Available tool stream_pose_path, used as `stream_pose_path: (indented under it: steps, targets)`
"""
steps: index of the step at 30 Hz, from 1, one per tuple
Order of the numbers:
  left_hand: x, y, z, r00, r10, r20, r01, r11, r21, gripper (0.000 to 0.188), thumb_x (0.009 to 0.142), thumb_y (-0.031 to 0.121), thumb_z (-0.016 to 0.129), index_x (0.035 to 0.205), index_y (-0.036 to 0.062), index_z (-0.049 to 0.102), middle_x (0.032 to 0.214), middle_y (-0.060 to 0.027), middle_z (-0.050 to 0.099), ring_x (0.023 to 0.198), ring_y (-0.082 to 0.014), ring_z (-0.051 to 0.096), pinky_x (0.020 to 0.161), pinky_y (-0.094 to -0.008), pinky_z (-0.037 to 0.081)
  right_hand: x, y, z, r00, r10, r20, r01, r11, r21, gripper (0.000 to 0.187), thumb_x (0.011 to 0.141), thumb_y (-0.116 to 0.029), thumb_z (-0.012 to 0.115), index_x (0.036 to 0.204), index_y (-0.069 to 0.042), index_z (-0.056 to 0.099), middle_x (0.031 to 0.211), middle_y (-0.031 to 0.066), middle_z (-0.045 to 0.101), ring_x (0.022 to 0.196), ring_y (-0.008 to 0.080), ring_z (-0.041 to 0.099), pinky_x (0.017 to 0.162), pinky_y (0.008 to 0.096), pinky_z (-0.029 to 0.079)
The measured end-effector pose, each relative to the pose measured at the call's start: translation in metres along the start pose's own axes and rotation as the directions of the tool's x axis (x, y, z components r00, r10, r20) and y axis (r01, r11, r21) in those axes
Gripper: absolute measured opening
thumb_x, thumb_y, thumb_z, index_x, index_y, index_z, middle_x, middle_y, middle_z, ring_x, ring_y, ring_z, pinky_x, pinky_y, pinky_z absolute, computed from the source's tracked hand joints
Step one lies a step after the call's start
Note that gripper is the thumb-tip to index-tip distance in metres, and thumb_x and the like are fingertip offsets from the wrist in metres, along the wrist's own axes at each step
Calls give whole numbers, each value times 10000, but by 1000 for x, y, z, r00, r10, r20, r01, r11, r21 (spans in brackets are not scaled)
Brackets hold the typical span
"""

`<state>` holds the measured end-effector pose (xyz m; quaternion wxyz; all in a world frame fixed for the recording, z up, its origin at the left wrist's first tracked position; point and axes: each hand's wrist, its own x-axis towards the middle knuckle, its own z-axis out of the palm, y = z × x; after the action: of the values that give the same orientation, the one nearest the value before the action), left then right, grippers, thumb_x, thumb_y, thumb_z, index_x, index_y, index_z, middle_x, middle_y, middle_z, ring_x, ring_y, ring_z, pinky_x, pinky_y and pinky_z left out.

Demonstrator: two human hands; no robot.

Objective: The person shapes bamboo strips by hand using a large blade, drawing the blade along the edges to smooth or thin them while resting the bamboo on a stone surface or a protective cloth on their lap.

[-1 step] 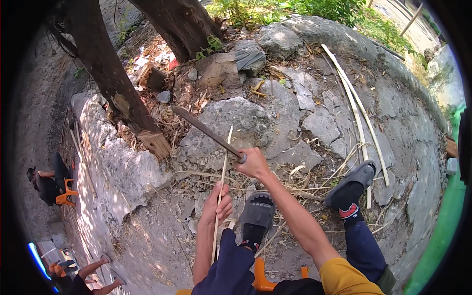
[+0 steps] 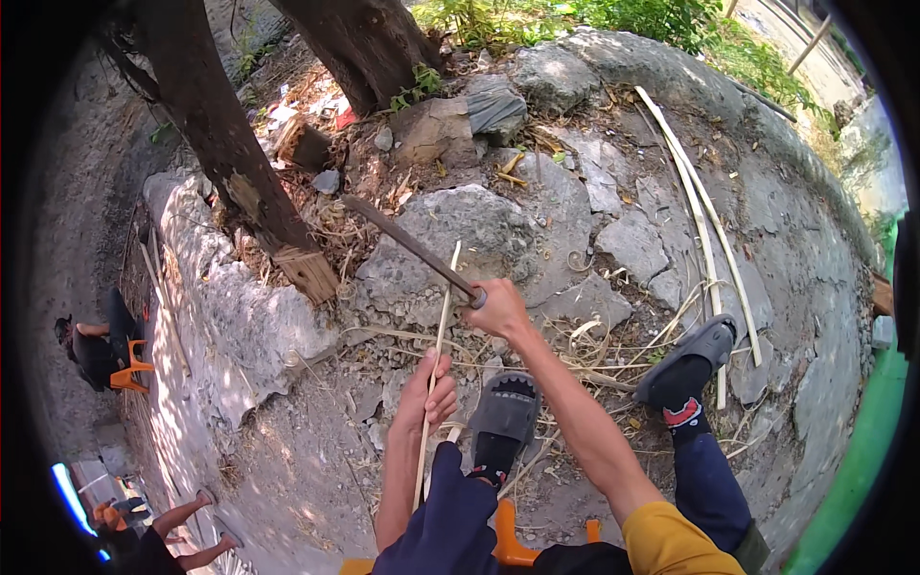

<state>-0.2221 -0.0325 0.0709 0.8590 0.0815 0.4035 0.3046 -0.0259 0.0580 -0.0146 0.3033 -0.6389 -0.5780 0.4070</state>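
Left hand (image 2: 426, 391) low, its fingers curled around a thin pale strip (image 2: 444, 316), thumb pressed along it; right hand (image 2: 496, 309) wrapped about the grip of a long dark knife (image 2: 412, 244). Strip stands in front of me, tilted a little, top end free near the broken slab (image 2: 465, 216), lower part running down past my wrist to my navy trouser leg (image 2: 436, 527). Blade crosses it just above my left fingers; I cannot tell from here whether the edge bites or only touches. Main worry, as I judge it: a slip toward that thumb, likeliest if the blade skips on a hard spot or the strip rolls in my grip. Second: too deep an angle could split or snap something this slender, its upper end having no support. Third: my left sandal (image 2: 505, 407) and knee lie close below, in line with a stray downward stroke. The strip itself: narrow, cream to straw-coloured, nearly straight, evenly slim, bare-looking; finer than the two long strips (image 2: 704, 254) on the ground at right. Surface grain too small to read.
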Motion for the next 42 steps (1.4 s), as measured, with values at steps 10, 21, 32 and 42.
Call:
stream_pose_path:
  steps: [10, 21, 32, 42]
  targets:
    - [2, 0, -2, 998, 46, 32, -47, 998, 35, 414, 1126, 500, 357, 897, 162, 430, 453, 72, 317, 310, -51, 293, 305, -205, 238, 24, 5, 4, 998, -8, -64, 6, 999, -33, 247, 739, -179, 741, 867, 31, 719, 721, 212, 695, 664, 360, 695, 650, 432, 529]
    - [-5, -6, -8, 996, 88, 31, -91, 991, 95, 421, 1122, 518, 371, 917, 153, 426, 472, 74, 335, 328, -52, 303, 340, -225, 231, 35, 24, 24, 992, 121, -49, -116, 989, 93, 149, 741, -124, 718, 788, 10, 673, 675, 63, 638, 621, 166, 579, 631, 363, 492]
    - [-75, 53, 11, 900, 420, 116, -270, 326, 906, 478, 1099, 473, 444, 930, 47, 580, 623, -75, 568, 571, -215, 617, 581, -410, 493, -71, -1, -170, 999, -30, -13, 20, 874, -485, 212, 741, -138, 698, 892, 10, 682, 862, 217, 696, 809, 356, 679, 761, 450, 517]
    - [-272, 100, 109, 487, 622, 614, -453, -421, 786, 387, 1071, 435, 494, 1092, 76, 638, 729, -191, 624, 694, -406, 632, 693, -539, 483, -295, 22, -433, 993, -86, -86, -48, 373, -927, 534, 789, -447, 660, 1121, -36, 734, 1000, 279, 679, 867, 425, 675, 762, 534, 535]
